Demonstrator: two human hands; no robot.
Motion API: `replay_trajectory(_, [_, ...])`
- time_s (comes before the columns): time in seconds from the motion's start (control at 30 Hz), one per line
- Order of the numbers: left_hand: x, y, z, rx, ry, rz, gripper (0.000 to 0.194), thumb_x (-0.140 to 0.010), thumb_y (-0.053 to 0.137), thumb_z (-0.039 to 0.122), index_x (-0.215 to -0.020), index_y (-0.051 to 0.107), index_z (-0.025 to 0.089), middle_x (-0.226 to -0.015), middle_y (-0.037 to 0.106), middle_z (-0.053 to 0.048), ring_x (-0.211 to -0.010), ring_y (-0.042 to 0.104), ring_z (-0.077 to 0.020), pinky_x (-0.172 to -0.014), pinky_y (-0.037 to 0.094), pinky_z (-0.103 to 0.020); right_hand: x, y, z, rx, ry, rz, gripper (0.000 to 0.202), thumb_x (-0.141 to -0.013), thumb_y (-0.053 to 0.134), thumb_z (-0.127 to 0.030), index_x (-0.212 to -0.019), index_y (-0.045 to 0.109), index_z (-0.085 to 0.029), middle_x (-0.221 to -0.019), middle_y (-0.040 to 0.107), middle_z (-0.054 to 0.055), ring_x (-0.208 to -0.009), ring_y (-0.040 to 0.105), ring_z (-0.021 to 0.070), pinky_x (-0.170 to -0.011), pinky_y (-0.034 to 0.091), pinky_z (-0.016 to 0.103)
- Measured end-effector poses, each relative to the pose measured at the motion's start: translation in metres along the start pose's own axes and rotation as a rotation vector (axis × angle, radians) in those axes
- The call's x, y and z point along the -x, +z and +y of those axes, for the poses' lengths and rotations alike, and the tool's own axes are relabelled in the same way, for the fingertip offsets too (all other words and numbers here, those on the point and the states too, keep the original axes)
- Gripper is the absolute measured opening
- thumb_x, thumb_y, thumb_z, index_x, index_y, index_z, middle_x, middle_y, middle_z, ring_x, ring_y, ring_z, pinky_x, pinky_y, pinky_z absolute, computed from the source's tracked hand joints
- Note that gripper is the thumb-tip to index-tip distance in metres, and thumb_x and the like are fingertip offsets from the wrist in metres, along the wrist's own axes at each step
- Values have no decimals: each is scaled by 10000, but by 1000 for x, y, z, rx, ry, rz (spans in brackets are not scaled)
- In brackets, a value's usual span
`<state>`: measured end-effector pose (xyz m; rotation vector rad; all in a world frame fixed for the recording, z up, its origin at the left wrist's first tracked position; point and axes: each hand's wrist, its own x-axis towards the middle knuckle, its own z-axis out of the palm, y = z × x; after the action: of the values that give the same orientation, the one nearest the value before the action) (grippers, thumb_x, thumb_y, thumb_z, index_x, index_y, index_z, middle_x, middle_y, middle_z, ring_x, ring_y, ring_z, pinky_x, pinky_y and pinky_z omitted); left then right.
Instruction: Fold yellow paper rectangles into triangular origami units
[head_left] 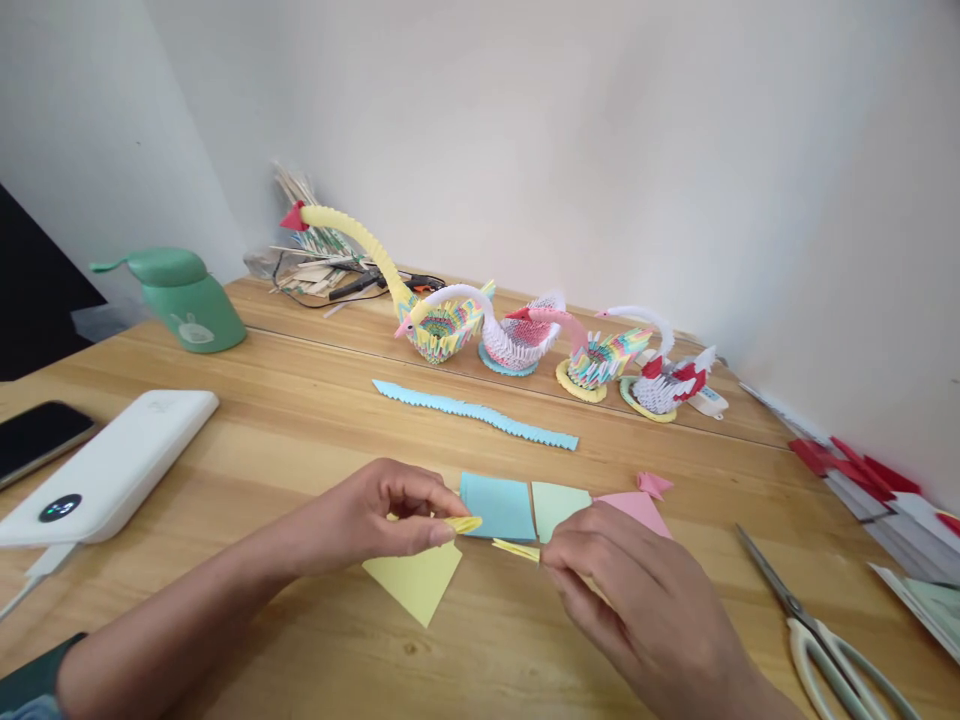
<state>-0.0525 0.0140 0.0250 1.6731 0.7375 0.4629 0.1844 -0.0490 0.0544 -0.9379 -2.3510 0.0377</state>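
My left hand (409, 510) pinches a small folded yellow paper piece (465, 523) between thumb and fingers. Just to its right, my right hand (607, 570) holds another folded yellow piece (517, 549) by its right end. The two pieces are apart, with their near ends facing each other. Under my left hand lies a yellow paper sheet (420, 590). Behind the hands are a blue sheet (499, 508), a pale green sheet (556, 508) and a pink sheet (637, 508), the last partly covered by my right hand.
A blue folded paper strip (476, 412) lies behind the sheets. Several paper swans (442, 335) stand farther back. Scissors (795, 610) lie at right; a power bank (127, 455), phone (41, 440) and green bottle (191, 305) are at left. A small pink folded piece (654, 485) rests by the pink sheet.
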Motion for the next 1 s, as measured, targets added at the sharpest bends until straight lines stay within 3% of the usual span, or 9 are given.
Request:
replay_trajectory(0.17, [3,0,0,34,-46,-95,263,-805,574,353,-908,700,146,-727,551,-6,-621,433,-98,-540,320,-188,-3,8,0,-19,-38,-12,189,-910,423,-88,-808,568,-155,-683,630,21,-627,554,129,-551,425,232])
replay_trajectory(0.5, [5,0,-3,-10,-32,-127,290,-808,579,380,-919,701,141,-714,538,-5,-602,416,-92,-532,316,-190,-3,15,1,-45,-44,-84,218,-920,394,-94,-785,551,-162,-671,608,12,-605,528,127,-528,407,236])
replay_trajectory(0.7, [6,3,-4,-63,-33,-141,259,-828,556,345,-929,696,151,-735,557,-11,-603,428,-93,-530,322,-192,4,15,5,-13,-30,-280,178,-901,408,-68,-845,549,-160,-749,595,24,-669,513,146,-561,393,261])
replay_trajectory(0.8, [5,5,-4,-87,-37,-134,250,-835,546,335,-914,689,145,-756,578,-18,-626,454,-103,-539,331,-194,0,16,0,74,-78,-359,267,-921,332,-83,-823,569,-155,-753,593,45,-662,501,163,-561,403,282])
replay_trajectory(0.9, [3,5,-4,-117,-26,-113,224,-838,543,311,-884,683,141,-766,591,-19,-655,480,-113,-558,345,-196,-7,19,-4,94,-147,-323,351,-931,266,-85,-840,604,-124,-713,600,69,-634,501,181,-538,414,300])
replay_trajectory(0.97, [3,5,-3,-147,3,-78,192,-835,546,281,-869,679,146,-764,592,-12,-668,496,-115,-571,354,-194,-10,23,-1,-28,-71,-264,287,-936,331,-118,-875,611,-140,-770,628,64,-687,539,183,-585,438,301])
replay_trajectory(1.0, [2,5,-3,-166,26,-51,176,-831,551,267,-871,676,150,-766,595,-10,-678,506,-117,-580,360,-193,-9,25,1,-137,52,-206,210,-928,402,-153,-891,608,-166,-827,638,52,-746,560,179,-636,451,294])
